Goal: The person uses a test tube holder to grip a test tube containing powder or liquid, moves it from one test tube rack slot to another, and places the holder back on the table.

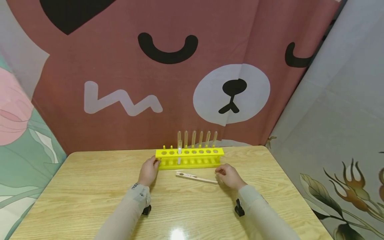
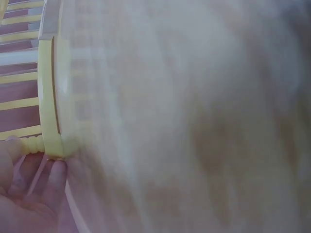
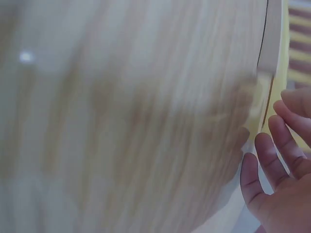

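Observation:
A yellow test tube rack (image 1: 190, 156) stands toward the back of the table. My left hand (image 1: 149, 171) grips its left end; in the left wrist view the thumb and fingers (image 2: 57, 182) are at the rack's corner. One upright test tube with white contents (image 1: 179, 151) sits in a hole left of the middle. Behind it, several clear test tubes (image 1: 193, 137) stand on the back pegs. A wooden test tube clamp (image 1: 196, 177) lies before the rack. My right hand (image 1: 230, 176) hovers or rests by the clamp's right end, fingers loosely bent, holding nothing visible.
The wooden table (image 1: 102, 186) runs back to a curtain (image 1: 120, 73) with a cartoon bear print, just behind the rack. A pale curtain (image 1: 327, 133) with a plant print hangs along the right side. Two bare pegs (image 1: 164, 147) rise at the rack's back left.

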